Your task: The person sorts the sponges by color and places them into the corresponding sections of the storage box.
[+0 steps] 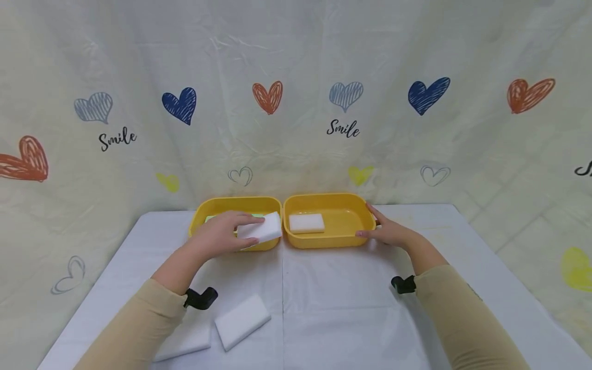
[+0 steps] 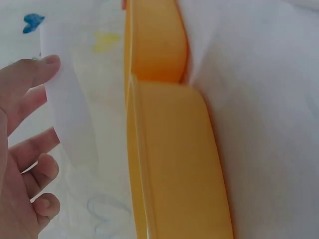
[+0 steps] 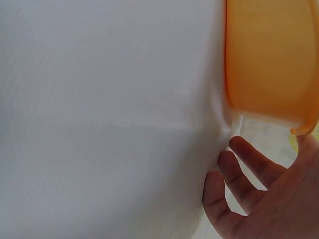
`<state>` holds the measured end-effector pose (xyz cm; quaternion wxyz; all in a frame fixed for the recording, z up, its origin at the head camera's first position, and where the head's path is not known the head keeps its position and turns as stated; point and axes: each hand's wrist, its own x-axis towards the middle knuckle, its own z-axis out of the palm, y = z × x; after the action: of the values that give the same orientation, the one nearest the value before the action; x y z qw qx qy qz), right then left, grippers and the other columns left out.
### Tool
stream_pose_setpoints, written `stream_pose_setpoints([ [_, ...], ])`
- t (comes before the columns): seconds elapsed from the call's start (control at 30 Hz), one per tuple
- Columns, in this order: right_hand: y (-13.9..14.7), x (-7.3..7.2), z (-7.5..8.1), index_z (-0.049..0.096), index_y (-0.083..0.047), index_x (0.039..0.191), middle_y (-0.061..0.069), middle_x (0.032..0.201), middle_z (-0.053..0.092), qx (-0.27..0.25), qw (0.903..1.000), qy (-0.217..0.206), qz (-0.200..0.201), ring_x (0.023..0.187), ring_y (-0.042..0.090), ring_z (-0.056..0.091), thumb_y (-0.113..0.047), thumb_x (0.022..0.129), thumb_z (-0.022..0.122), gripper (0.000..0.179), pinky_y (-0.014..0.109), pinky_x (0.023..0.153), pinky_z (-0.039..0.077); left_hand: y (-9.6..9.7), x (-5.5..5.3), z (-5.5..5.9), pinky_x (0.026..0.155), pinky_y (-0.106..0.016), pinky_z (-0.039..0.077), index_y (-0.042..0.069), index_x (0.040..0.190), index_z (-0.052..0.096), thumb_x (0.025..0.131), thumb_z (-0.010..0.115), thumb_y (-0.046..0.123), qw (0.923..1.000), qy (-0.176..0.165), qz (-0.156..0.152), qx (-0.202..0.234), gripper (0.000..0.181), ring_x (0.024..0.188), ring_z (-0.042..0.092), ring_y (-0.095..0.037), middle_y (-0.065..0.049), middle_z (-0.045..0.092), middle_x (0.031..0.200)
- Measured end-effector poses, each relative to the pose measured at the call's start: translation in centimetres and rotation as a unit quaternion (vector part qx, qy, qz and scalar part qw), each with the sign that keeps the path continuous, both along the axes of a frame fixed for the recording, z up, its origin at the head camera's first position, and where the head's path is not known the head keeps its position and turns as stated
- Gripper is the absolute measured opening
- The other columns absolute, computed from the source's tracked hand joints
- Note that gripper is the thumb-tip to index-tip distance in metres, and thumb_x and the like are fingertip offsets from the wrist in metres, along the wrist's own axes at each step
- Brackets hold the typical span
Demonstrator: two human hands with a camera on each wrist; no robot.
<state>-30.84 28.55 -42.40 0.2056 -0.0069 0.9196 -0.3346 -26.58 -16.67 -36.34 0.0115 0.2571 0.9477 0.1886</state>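
My left hand [image 1: 226, 234] pinches a white sponge-like block [image 1: 264, 229] between thumb and fingers, over the left yellow bin [image 1: 199, 210]. In the left wrist view the same block [image 2: 70, 99] stands tilted above the bin's rim. Part of something light green [image 1: 209, 218] shows inside that bin, mostly hidden by the hand. My right hand [image 1: 390, 231] touches the outer right end of the right yellow bin [image 1: 342, 240], its fingers spread and relaxed. Another white block [image 1: 307, 223] lies at the left inside the right bin.
Two more white blocks lie on the white-covered table [image 1: 333, 308]: one block [image 1: 242, 321] near the front, another [image 1: 187, 341] partly behind my left sleeve. The bins stand side by side at the back, against a heart-printed curtain [image 1: 305, 149].
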Motion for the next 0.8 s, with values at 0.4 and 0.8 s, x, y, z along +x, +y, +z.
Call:
stream_pose_setpoints([
  [0.4,0.2,-0.1,-0.1,-0.013,-0.03,0.158,0.03,0.159,0.013,0.0,1.0,0.0,-0.005,0.14,0.053,0.018,-0.063,0.085,0.067,0.113,0.073,0.11,0.015,9.7,-4.3,-0.3,0.098,-0.043,0.048,0.044,0.136,0.058,0.087,0.07,0.055,0.9996,-0.025,0.005,0.013,0.052,0.115,0.056,-0.018,0.006,0.06,0.134],
  [0.8,0.1,0.0,0.0,-0.011,-0.032,0.158,0.03,0.158,0.016,-0.003,1.0,0.001,-0.006,0.141,0.052,0.019,-0.062,0.085,0.067,0.111,0.072,0.11,0.018,16.4,-7.2,-1.3,0.103,-0.043,0.044,0.044,0.139,0.056,0.087,0.069,0.057,0.9987,-0.044,0.026,-0.005,0.055,0.126,0.052,-0.021,0.008,0.058,0.14],
])
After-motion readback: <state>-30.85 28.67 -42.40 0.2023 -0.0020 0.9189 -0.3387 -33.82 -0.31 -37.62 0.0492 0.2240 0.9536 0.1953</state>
